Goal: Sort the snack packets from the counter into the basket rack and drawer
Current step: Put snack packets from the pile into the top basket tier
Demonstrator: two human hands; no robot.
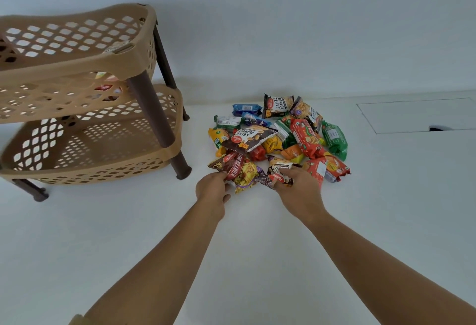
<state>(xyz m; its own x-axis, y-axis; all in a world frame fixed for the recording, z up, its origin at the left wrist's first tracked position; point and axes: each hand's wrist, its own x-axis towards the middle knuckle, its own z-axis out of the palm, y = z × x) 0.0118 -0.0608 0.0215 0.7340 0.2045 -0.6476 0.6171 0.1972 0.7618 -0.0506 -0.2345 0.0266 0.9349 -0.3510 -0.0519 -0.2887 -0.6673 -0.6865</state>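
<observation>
A heap of several colourful snack packets (283, 134) lies on the white counter (128, 234). My left hand (211, 191) grips a dark red "Khatta Meetha" packet (230, 167) at the heap's near left edge. My right hand (296, 188) pinches a white and brown peanut packet (279, 167) at the near middle. A tan two-tier basket rack (77, 88) with dark brown legs stands to the left. A few packets show through the mesh of its upper tier. No drawer is in view.
A white wall rises behind the counter. A rectangular recessed panel (417, 116) with a small dark notch sits in the counter at the far right. The rack's lower tier (90, 149) holds nothing visible. The rack's front leg (184, 170) stands close to my left hand.
</observation>
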